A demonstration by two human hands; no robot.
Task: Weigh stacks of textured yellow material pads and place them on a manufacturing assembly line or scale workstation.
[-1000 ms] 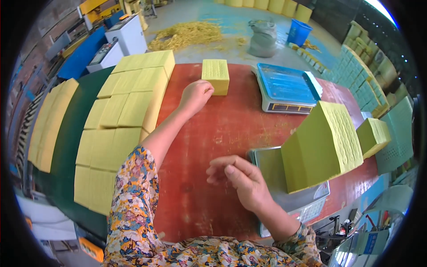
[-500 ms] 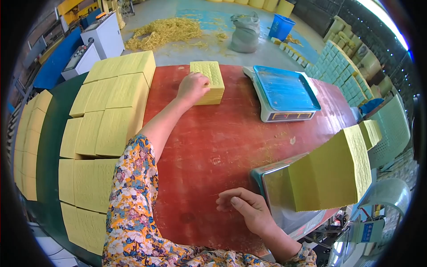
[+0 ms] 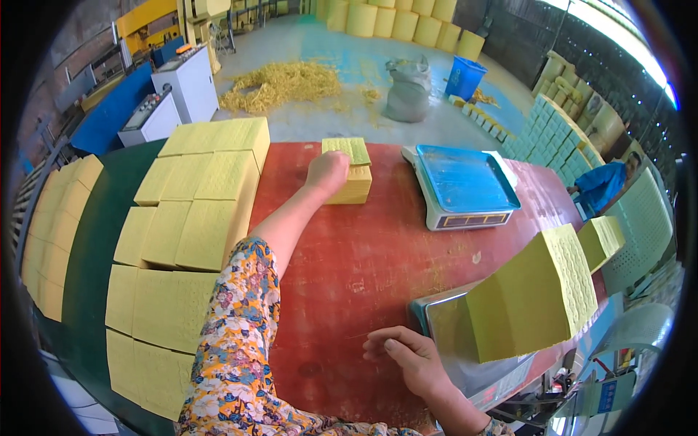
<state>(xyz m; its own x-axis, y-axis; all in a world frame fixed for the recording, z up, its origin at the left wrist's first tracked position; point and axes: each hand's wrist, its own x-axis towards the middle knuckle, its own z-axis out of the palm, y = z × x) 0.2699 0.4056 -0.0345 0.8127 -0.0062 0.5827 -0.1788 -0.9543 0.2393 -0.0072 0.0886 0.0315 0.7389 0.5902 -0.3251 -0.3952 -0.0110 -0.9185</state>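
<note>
At the far edge of the red table, my left hand grips a thin bundle of yellow embossed paper. The bundle is lifted and tilted off a small paper stack beneath it. My fingertips are partly hidden behind the hand. Nearer to me, my right hand hovers with nothing in it, fingers loosely bent and thumb apart. Beside it a scale with a shiny top carries a big yellow paper block, its embossed face turned right.
Yellow paper blocks stand in rows at left on a green surface. A second scale with a blue tray sits at the far right of the table. Past it are a person in blue, a grey sack and a blue bin.
My left hand has raised the top paper bundle off the small stack, opening a gap under it. My right hand stays beside the near scale. The view has tilted up somewhat.
</note>
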